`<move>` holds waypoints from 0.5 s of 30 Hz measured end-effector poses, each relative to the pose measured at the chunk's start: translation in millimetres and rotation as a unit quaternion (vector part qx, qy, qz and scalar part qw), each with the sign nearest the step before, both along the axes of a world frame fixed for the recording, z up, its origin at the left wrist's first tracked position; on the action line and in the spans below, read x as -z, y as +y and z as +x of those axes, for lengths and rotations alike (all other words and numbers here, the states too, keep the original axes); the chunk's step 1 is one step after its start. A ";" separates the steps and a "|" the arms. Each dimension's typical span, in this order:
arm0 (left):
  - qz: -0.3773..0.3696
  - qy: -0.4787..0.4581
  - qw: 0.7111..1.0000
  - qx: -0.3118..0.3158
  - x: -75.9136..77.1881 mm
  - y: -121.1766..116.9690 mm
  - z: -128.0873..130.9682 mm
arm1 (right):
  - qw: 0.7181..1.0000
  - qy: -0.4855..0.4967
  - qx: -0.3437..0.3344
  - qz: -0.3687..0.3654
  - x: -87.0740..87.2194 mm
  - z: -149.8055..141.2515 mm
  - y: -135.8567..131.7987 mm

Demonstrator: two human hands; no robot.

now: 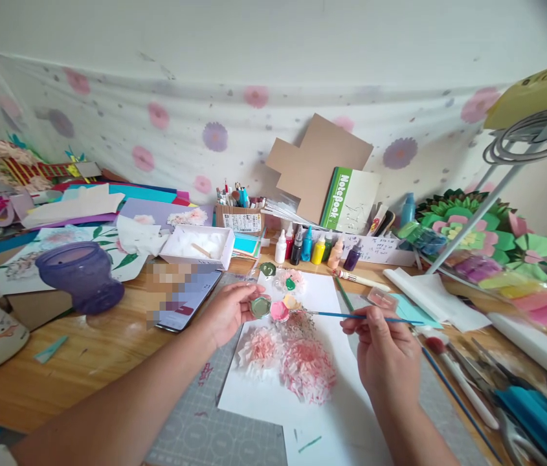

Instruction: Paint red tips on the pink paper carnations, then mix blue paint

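My left hand [228, 310] pinches a small round green paint cap [260, 306] at the edge of a white sheet [331, 401]. Beside it lie a pink cap [279, 311] and a pale orange one [292, 301]. My right hand [382, 353] is closed on a thin blue paintbrush [351, 316], whose tip points left toward the caps. Two pink fringed paper flowers [287, 362] lie on the sheet between my hands. Another green cap [268, 268] rests farther back.
A row of small paint bottles [316, 248] stands behind the sheet. A phone [186, 301] and a purple vase [81, 275] are to the left; brushes and scissors [491, 388] lie to the right. A white box [200, 246], a notebook [348, 199] and paper flowers [467, 236] crowd the back.
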State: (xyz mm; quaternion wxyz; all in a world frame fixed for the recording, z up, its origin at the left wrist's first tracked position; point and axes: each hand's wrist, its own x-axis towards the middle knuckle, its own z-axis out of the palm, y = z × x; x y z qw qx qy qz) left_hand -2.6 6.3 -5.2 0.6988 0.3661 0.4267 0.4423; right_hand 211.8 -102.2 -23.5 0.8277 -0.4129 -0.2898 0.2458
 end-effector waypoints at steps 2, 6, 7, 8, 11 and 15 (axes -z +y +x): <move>0.002 -0.004 1.000 0.000 0.0 -0.3 -0.6 | 1.000 0.003 0.000 0.001 -1.0 0.1 -0.7; 0.005 -0.010 1.000 0.007 -0.3 -1.2 -2.3 | 1.000 0.004 -0.010 -0.006 -1.0 -0.3 -1.1; 0.005 -0.011 1.000 0.009 -0.5 -1.4 -2.7 | 1.000 0.005 -0.011 -0.007 -0.7 -0.5 -0.9; 0.005 -0.011 1.000 0.010 -0.7 -1.4 -3.0 | 1.000 0.007 -0.011 -0.007 -0.4 -0.6 -0.5; 0.004 -0.010 1.000 0.008 -1.1 -0.9 -3.7 | 1.000 0.015 -0.007 -0.003 0.1 -0.3 0.2; 0.001 -0.008 1.000 0.009 -0.6 0.2 -4.4 | 1.000 0.022 -0.005 -0.008 -0.9 0.9 -0.5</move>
